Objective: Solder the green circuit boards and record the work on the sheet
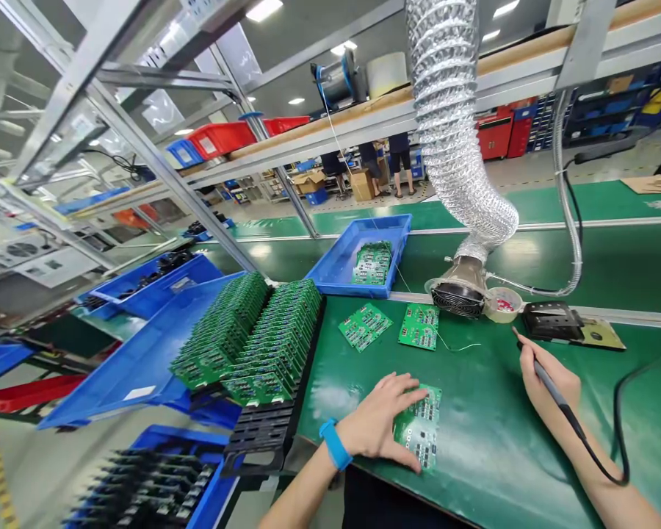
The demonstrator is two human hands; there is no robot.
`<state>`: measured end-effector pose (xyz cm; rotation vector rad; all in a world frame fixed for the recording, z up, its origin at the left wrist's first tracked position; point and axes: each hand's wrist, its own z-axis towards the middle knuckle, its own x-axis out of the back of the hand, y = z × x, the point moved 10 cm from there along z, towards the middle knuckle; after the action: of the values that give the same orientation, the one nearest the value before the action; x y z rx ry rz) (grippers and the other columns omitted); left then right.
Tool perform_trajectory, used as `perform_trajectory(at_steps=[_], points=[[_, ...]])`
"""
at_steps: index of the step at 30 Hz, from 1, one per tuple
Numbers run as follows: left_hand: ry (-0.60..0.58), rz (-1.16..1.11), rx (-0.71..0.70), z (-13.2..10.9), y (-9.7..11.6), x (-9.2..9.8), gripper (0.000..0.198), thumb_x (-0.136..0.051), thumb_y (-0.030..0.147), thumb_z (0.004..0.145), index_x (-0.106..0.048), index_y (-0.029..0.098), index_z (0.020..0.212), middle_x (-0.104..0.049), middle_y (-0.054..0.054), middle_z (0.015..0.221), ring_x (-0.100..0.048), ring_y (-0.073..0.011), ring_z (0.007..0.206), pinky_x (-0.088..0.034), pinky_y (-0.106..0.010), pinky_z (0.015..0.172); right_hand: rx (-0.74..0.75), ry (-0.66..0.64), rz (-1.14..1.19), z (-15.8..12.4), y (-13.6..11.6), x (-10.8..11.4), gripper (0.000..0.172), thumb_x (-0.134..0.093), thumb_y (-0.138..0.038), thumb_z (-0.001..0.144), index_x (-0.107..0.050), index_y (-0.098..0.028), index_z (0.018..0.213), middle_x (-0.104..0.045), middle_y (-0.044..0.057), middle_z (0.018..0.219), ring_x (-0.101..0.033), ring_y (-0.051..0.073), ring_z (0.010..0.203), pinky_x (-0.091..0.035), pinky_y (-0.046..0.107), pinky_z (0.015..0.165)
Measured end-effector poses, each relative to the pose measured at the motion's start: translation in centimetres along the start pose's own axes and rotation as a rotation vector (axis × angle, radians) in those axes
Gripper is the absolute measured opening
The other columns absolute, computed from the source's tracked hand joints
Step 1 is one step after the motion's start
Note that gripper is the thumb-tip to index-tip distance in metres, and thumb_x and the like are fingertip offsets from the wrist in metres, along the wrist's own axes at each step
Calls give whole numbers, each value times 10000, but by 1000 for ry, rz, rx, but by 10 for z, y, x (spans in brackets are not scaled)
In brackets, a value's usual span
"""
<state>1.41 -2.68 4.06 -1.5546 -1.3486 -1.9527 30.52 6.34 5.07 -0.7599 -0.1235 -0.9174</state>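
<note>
The left hand point(375, 424) rests open, fingers spread on a green circuit board point(423, 427); the right hand point(548, 382) clenches a soldering iron point(562, 404).

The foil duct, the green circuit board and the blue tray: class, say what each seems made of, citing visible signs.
The foil duct looks like thin aluminium foil over wire coils: silvery, crinkled, ribbed. The circuit board seems glass-fibre laminate under glossy green solder mask; its core is hidden. The blue tray looks like moulded plastic: smooth, evenly coloured.
</note>
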Motion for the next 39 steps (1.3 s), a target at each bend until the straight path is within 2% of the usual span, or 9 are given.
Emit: perform_trajectory(at_steps=[3,7,14,17,21,26,30,34,39], points=[[142,42,257,-9,-18,-3,1164,-721,821,565,-390,222,1507,-320,-209,1576,-324,-448,1431,-311,-628,1143,3,3,18,-2,3,-2,268,-556,-299,958,-750,-201,1115,-765,45,1018,-734,202,811,-557,281,778],[213,37,476,-14,-17,-32,1076,-753,707,629,-391,201,1507,-247,-221,1605,-229,-502,1455,-312,-675,1121,-3,14,24,-2,4,-2,271,-543,-300,963,-753,-202,1105,-764,49,1022,-737,212,825,-564,287,776],[188,-16,450,-7,-16,-29,845,-703,272,640,-478,230,1453,-179,-119,1647,-203,-459,1481,-307,-613,1172,14,-28,68,0,-3,-2,254,-548,-290,963,-751,-190,1079,-763,49,1021,-737,191,804,-573,277,778],[208,7,490,-12,-28,-24,787,-708,306,670,-508,232,1428,-173,-122,1648,-172,-461,1489,-295,-620,1171,14,-42,100,1,-4,-3,255,-540,-288,968,-745,-181,1074,-760,59,1043,-740,195,826,-579,283,792],[256,41,460,-20,-32,-25,681,-690,404,758,-523,256,1402,-341,-130,1581,-341,-412,1430,-375,-597,1121,25,-38,92,2,-7,-1,257,-529,-288,970,-748,-182,1053,-765,61,1013,-744,191,793,-590,284,774],[341,62,440,-20,-27,-12,663,-722,300,673,-572,259,1317,-364,-119,1557,-425,-390,1343,-431,-558,1073,25,-28,105,3,-9,1,259,-529,-285,970,-746,-181,1065,-765,63,1012,-743,187,797,-592,279,771],[522,149,467,3,-38,37,580,-681,320,731,-586,217,1294,-379,-119,1531,-422,-348,1340,-409,-501,1104,16,-51,106,5,-13,2,267,-508,-275,978,-747,-181,1052,-767,62,1001,-739,178,764,-588,267,718],[608,371,596,52,-72,84,585,-682,363,743,-616,148,1282,-415,-189,1489,-429,-390,1310,-376,-511,1099,15,-56,106,5,-14,1,270,-503,-277,981,-744,-177,1051,-765,64,1016,-742,185,782,-585,274,711],[525,376,676,127,-104,86,653,-710,421,732,-610,120,1302,-416,-243,1488,-460,-428,1271,-410,-522,1027,11,-35,107,1,-2,0,271,-510,-291,979,-738,-176,1071,-759,64,1048,-744,193,831,-599,290,763]])
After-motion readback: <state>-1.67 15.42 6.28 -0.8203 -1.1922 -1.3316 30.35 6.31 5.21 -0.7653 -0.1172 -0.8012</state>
